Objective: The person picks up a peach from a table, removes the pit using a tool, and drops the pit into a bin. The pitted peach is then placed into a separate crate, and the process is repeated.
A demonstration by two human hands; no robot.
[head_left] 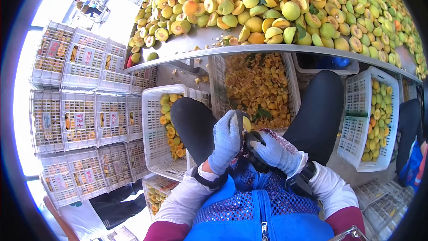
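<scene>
Our left hand (226, 140) grasps a yellow-green fruit piece (246, 124), and our right hand (274, 151) has its fingers curled about a dark object (252, 143), whose kind we cannot tell. These 2 gloved hands meet in front of our blue garment (294, 221), near the crate (218, 80) of small brownish pieces (258, 85). We judge that this 1 fruit is in the middle of being worked; the next move calls for a firm left hold and careful right fingers. At left, stacked crates (84, 82) carry pale labels (88, 56) with red characters, too small for us to read surely; we find no clear brand.
</scene>
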